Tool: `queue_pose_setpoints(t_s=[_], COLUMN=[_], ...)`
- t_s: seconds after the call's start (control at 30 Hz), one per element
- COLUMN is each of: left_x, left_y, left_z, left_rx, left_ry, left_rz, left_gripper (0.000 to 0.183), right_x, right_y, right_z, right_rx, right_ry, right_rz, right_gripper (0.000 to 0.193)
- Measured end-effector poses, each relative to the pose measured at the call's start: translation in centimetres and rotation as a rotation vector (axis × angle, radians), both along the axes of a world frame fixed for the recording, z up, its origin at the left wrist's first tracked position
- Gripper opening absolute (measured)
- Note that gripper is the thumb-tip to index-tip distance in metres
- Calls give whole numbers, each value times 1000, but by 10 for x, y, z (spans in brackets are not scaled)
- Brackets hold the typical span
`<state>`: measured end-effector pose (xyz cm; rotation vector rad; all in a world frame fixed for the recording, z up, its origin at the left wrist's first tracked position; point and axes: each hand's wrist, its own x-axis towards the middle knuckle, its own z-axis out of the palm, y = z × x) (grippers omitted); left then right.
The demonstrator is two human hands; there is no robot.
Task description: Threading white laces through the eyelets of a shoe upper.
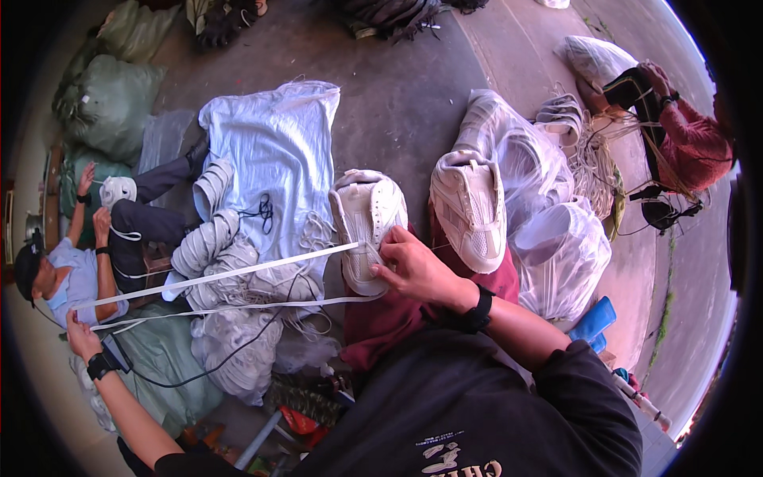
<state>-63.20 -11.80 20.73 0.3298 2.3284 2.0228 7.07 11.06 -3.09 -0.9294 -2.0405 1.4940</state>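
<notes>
Two pale sneakers rest side by side on my thighs, toes toward me. The left sneaker [359, 208] has a white shoelace [238, 273] running from its front eyelets. My right hand [421, 272] pinches the lace close against this shoe's eyelets. Far out to the left, my left hand [83, 337] is closed on the other end, so two strands stretch nearly straight across to the shoe. The right sneaker [470, 208] sits untouched, its tongue raised and no lace visible in its eyelets.
Stacked pale shoe uppers [208, 246] lie on a light blue sheet [274, 151] at left. Clear plastic bags of shoes [556, 246] stand at right. A seated person [71, 270] holds a shoe at far left; another person [691, 143] sits at far right. Green sacks [115, 95] stand behind.
</notes>
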Motion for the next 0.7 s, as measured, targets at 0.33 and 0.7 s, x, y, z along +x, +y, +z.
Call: queue_pose_setpoints(t_s=[0.33, 0.7], left_x=[-30, 33], left_y=[-2, 45], left_z=[6, 1], left_rx=[2, -49], left_ry=[8, -3], left_rz=[78, -22], left_gripper=[16, 13], right_x=[3, -9], right_y=[2, -1], right_z=[4, 11], right_rx=[26, -143], right_ry=[41, -109], right_rz=[52, -171], right_gripper=[23, 23])
